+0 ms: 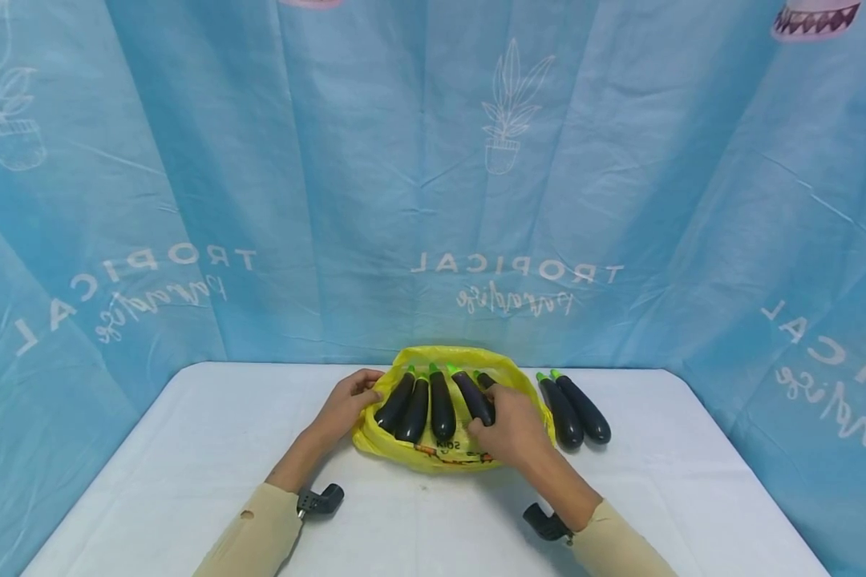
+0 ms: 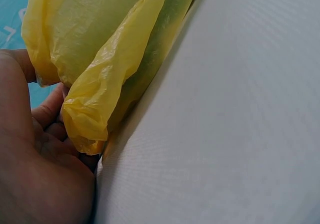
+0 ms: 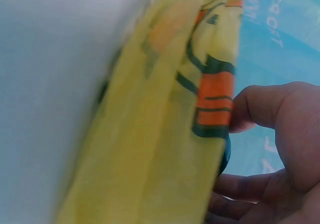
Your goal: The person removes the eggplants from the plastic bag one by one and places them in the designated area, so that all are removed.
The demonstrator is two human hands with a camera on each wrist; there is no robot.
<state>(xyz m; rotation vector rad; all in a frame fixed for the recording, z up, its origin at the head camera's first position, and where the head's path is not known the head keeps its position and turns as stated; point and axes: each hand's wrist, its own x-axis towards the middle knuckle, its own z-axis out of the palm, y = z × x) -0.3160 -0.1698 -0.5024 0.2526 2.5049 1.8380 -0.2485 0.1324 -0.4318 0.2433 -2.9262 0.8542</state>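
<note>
A yellow plastic bag [image 1: 375, 455] lies spread open at the far middle of the table, with several dark eggplants [image 1: 442, 407] side by side in its mouth, green stems pointing away. My left hand [image 1: 344, 409] pinches the bag's left rim; in the left wrist view, thumb and fingers are at the folded yellow film [image 2: 100, 99]. Inside the right part of the bag, my right hand [image 1: 512, 425] grips an eggplant [image 1: 471, 393] by its thick end. In the right wrist view, the printed bag side [image 3: 165, 114] hides most of that eggplant.
Two more eggplants [image 1: 584, 409] lie on the white table [image 1: 188, 465] just right of the bag. A blue printed curtain [image 1: 361, 200] hangs behind the table and along both sides.
</note>
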